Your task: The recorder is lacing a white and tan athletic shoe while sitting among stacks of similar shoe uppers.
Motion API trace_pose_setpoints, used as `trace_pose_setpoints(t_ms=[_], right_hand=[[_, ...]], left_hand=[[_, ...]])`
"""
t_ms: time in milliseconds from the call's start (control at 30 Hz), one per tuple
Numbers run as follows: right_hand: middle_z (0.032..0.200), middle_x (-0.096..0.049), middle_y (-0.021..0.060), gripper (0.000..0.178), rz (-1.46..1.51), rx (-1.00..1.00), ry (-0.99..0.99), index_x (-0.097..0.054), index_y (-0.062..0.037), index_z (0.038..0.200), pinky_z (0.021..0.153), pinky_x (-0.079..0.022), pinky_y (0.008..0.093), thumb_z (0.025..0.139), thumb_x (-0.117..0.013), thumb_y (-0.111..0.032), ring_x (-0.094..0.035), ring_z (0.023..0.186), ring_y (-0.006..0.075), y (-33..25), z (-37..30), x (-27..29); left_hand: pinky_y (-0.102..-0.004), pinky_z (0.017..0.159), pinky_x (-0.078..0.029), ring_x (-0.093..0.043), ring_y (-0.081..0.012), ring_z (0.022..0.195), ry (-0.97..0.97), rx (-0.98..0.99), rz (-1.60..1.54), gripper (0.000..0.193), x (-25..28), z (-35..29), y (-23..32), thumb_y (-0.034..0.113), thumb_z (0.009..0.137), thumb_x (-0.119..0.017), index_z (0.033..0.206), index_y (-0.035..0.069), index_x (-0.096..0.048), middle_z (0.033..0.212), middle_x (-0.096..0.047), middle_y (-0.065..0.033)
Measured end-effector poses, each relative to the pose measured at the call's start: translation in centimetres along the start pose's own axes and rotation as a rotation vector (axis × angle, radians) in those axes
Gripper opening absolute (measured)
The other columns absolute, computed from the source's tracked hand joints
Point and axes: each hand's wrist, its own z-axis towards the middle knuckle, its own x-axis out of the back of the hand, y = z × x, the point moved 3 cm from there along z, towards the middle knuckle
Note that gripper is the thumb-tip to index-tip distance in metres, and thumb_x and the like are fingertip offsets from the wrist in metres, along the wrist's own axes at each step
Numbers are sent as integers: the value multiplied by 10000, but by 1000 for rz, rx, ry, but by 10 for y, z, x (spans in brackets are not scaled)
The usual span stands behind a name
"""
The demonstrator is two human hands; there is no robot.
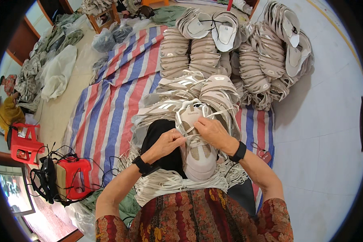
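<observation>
A beige and white shoe upper [201, 163] lies in front of me, its toe toward my body and its tongue [189, 116] pointing away. My left hand [169, 143] is closed at the left eyelet edge, its thumb and forefinger pinched on a pale shoelace [193, 137] that crosses the upper. Over the tongue's right side my right hand [214, 132] is closed too, its fingertips pinching the lace. A bundle of loose off-white laces [159, 187] lies across my lap, below the shoe's toe. Black cloth [165, 151] sits under my left wrist.
Stacked shoe uppers [175, 86] rise just beyond my hands, with taller piles [266, 56] behind. A striped sheet [121, 92] covers the floor. Red stools [78, 177] and a tangle of black cables [48, 177] stand at left. A person in yellow [10, 113] is at far left.
</observation>
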Motion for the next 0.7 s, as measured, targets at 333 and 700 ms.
trace_pose_setpoints(t_ms=[333,700], right_hand=[[789,-510,64,215,-204,-10,176,-535,-44,848,711,-417,360,651,-603,-97,-517,845,249,12,-11,22],[734,-502,86,128,-153,117,158,-540,-42,801,702,-403,344,675,-553,-60,-491,764,245,6,-10,29]], left_hand=[[-198,559,-412,-485,-63,592,98,270,-363,294,-12,13,-7,272,885,-529,734,23,-575,735,-529,3],[-203,551,-408,-474,-52,610,395,-29,-75,118,0,-8,31,84,830,-590,907,-2,-608,681,-531,3]])
